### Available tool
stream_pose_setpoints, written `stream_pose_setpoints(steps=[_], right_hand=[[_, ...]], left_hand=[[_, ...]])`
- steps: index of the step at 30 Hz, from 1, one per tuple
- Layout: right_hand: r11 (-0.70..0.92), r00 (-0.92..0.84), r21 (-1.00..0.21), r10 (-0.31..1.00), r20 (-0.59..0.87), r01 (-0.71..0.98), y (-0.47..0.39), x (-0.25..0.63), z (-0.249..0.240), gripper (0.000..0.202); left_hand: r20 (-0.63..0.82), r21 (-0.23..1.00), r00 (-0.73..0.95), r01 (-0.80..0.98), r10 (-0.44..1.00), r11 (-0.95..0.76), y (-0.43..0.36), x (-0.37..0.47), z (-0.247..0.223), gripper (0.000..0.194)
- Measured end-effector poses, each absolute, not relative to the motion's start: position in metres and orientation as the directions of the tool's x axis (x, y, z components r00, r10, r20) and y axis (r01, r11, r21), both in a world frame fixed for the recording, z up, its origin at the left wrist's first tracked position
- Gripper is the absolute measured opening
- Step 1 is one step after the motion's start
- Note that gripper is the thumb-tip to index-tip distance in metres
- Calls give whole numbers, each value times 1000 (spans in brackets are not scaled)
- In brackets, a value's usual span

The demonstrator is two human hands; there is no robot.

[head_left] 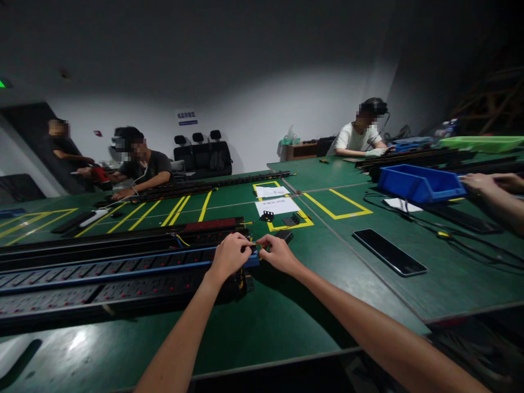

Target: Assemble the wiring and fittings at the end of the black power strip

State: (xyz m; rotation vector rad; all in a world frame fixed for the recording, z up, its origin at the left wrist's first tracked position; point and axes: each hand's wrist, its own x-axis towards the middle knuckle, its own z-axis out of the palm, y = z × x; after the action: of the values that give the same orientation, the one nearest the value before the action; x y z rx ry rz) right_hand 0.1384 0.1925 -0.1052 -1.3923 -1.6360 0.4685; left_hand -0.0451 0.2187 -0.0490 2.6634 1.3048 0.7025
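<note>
Long black power strips with rows of sockets and red dots lie side by side on the green table. My hands meet at the right end of a blue-edged power strip (164, 264). My left hand (230, 255) rests over that end, thumb and fingers pinched together. Facing it, my right hand (277, 254) is also closed in a pinch, its fingertips almost touching the left ones. A bit of yellow shows between the fingertips, but what they hold is too small to make out. Yellow wires (241, 279) stick out of the nearer strip's end.
Beyond my hands lie white paper sheets (278, 206) and small black brackets (291, 220). To the right are a phone (388, 252), black cables (450, 240) and a blue bin (421, 184), with a co-worker's hands (487, 185) beside it. Other people work across the table.
</note>
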Motion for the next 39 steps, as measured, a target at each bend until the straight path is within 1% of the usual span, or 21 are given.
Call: stream_pose_setpoints(steps=[8,17,32,35,39], right_hand=[[291,60,-767,918,393,573,193,138,-107,28],[288,67,-774,918,391,563,194,138,-111,29],[283,98,-796,915,392,535,194,138,-112,28],[282,99,-799,916,389,532,193,138,-109,25],[281,95,-797,917,387,534,192,138,-108,24]], left_hand=[[372,282,490,749,788,-599,217,-44,-50,25],[351,256,516,750,782,-610,220,-44,-54,23],[325,286,505,753,799,-593,221,-43,-52,24],[324,304,484,761,813,-574,222,-42,-52,24],[277,347,449,778,849,-524,225,-40,-52,23]])
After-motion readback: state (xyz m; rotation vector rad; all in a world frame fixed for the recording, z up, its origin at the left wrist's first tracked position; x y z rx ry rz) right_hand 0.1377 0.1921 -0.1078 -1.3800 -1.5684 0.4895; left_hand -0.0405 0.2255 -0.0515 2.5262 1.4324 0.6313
